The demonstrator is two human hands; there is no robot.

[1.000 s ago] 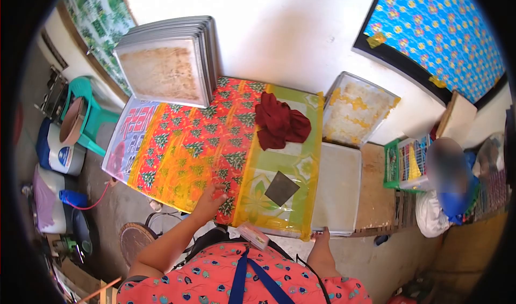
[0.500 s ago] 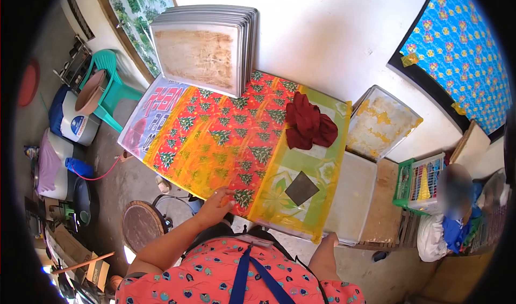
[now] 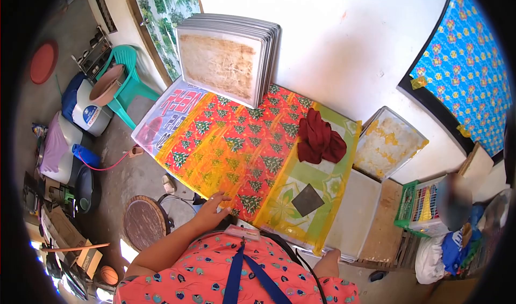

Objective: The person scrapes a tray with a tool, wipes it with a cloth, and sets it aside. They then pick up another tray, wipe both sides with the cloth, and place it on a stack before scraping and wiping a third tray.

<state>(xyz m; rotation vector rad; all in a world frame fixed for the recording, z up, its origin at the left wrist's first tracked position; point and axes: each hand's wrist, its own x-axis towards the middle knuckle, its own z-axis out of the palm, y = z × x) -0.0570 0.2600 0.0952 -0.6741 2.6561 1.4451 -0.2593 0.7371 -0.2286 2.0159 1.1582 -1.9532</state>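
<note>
My left hand (image 3: 215,210) rests at the near edge of the table cover (image 3: 244,156), fingers stretched over the Christmas-tree print, holding nothing. At the near right corner, my right hand (image 3: 329,256) is partly in view beside the edge; its fingers are hidden. A crumpled dark red cloth (image 3: 321,137) lies on the green part of the cover, away from both hands. Closer to me is a flat dark grey square (image 3: 308,200), set at an angle. A stack of metal baking trays (image 3: 217,65) stands upright at the back left of the table.
Right of the table, a stained tray (image 3: 389,145) leans against the wall, with a flat pale panel (image 3: 352,207) below it. Green and white baskets (image 3: 427,207) stand farther right. At left are a green chair (image 3: 129,83) and a round brown stool (image 3: 144,224).
The view has shifted, so the table and trays sit slightly lower and farther right. My left hand stays at the near edge, its fingers a little more spread. The cloth and square have not moved.
</note>
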